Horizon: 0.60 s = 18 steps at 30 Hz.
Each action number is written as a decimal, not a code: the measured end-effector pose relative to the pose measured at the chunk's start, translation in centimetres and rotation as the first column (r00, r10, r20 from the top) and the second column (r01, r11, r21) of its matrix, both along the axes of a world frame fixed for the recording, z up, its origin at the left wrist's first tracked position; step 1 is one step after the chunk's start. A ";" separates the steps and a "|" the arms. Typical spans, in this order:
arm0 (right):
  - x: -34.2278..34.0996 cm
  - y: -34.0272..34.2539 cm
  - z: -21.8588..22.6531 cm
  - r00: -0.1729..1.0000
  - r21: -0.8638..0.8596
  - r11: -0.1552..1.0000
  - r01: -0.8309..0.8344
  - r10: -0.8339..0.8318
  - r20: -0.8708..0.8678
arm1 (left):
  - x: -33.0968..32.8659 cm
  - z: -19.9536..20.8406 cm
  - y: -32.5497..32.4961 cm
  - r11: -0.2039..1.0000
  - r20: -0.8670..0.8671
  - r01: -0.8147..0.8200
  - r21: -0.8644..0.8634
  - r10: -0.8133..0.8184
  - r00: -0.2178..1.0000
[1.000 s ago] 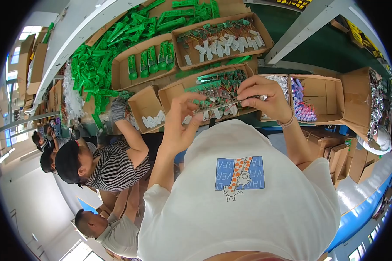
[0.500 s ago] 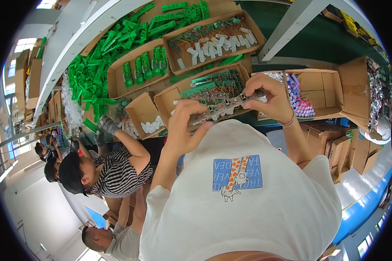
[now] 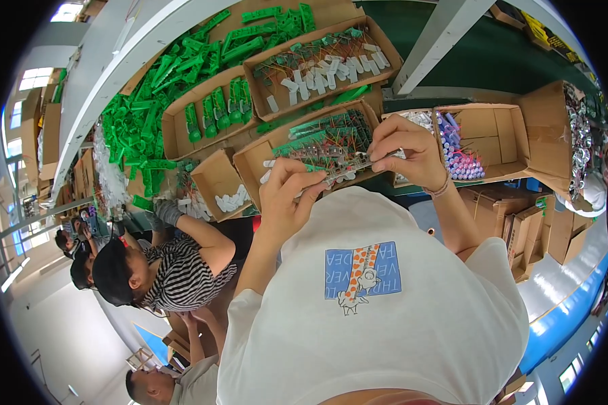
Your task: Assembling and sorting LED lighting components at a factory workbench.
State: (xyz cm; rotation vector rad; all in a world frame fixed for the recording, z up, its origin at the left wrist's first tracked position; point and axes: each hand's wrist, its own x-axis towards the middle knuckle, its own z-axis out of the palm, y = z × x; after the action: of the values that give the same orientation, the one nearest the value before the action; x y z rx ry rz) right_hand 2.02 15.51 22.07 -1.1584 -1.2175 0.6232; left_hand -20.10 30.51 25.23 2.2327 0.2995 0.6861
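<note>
A slender greyish circuit strip [image 3: 350,166], dotted with small components, slants over the near side of the board box [image 3: 253,167] — the grip of left hand [image 3: 284,197] and right hand [image 3: 413,154] pinched closed on its ends. Left of that box, green plastic parts [image 3: 132,131] lie heaped; dark-green desk [image 3: 476,64] shows beyond its right side — a striped-shirted co-worker [image 3: 186,273] farther left.

Co-worker [image 3: 186,273] in black-and-white striped shirt and black fabric cap [image 3: 113,271], L, nr heap of glossy green plastic shells [image 3: 132,128]; R, purple cylindrical cells [image 3: 463,165] w/ thin red wires in tan rectangular cardboard box [image 3: 496,135]; white-painted metal post [image 3: 439,47], upper R.
</note>
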 end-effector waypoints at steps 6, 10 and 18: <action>0.0 1.0 1.6 0.965 -0.073 0.982 -0.177 0.158 -0.211 | -0.2 1.0 0.6 0.762 -0.056 0.149 -0.630 -0.236 0.970; -0.4 0.9 1.2 0.853 -0.294 0.894 -0.339 0.160 -0.497 | 0.8 1.4 0.0 0.356 0.019 0.056 -0.933 -0.106 0.994; -3.9 1.7 1.1 0.942 -0.293 0.945 -0.144 0.040 -0.335 | 1.6 -1.3 0.0 0.468 -0.142 -0.143 -0.872 0.037 0.989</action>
State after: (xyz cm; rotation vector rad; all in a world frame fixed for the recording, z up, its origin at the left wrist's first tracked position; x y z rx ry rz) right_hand -1.92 17.25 23.21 -1.2053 -0.9127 1.0674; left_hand -18.52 30.54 23.89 1.2207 0.6634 0.3160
